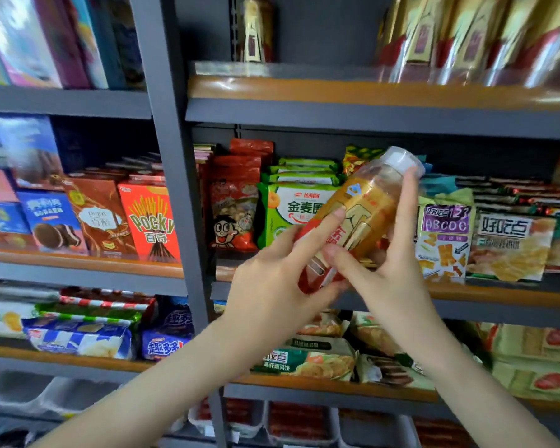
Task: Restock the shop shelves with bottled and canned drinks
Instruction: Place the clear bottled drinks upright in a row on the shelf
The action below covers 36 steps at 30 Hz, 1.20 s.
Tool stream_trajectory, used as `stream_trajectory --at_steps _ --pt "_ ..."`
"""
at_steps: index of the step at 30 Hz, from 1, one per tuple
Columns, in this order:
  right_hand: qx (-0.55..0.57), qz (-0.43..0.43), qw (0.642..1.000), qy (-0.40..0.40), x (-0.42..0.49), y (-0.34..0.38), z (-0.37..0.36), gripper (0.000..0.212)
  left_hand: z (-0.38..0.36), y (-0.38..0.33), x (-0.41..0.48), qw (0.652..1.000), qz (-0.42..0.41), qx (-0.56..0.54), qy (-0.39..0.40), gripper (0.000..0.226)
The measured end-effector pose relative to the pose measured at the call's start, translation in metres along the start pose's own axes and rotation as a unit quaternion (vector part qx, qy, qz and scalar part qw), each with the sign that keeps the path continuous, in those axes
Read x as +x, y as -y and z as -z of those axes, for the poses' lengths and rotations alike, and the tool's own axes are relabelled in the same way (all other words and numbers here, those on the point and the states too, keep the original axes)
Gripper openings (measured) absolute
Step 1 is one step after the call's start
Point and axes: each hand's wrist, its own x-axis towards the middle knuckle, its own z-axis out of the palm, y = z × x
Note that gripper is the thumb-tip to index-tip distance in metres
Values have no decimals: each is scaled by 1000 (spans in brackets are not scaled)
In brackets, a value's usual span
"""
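A plastic bottle (362, 205) of amber drink with a red and gold label and a white cap is tilted, cap up to the right, in front of the middle shelf. My left hand (272, 286) grips its lower end, the index finger laid along the label. My right hand (388, 263) holds its right side, with the thumb on the label and a finger reaching up to the cap. On the top shelf (304, 92) stand several bottles (466, 37) of the same kind at the right and one more (256, 30) at the left.
The middle shelf behind the bottle holds snack bags (291, 208) and cracker packs (511, 244). A grey upright post (175, 176) divides the racks; biscuit boxes (149, 218) fill the left side. Lower shelves carry more snack packs (307, 360).
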Motion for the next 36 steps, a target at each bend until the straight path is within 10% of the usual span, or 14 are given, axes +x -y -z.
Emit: stream_trajectory --at_steps 7,11,17,36 --pt "29 121 992 31 56 40 12 102 64 35 67 945 -2 -299 134 53" --pt "24 200 979 42 99 69 16 104 94 46 100 990 -85 -80 -79 36" --pt "-30 291 955 42 172 103 2 100 121 96 150 918 -123 303 -225 51" --pt "-252 94 939 216 320 57 -59 104 128 141 184 908 -189 297 -227 46"
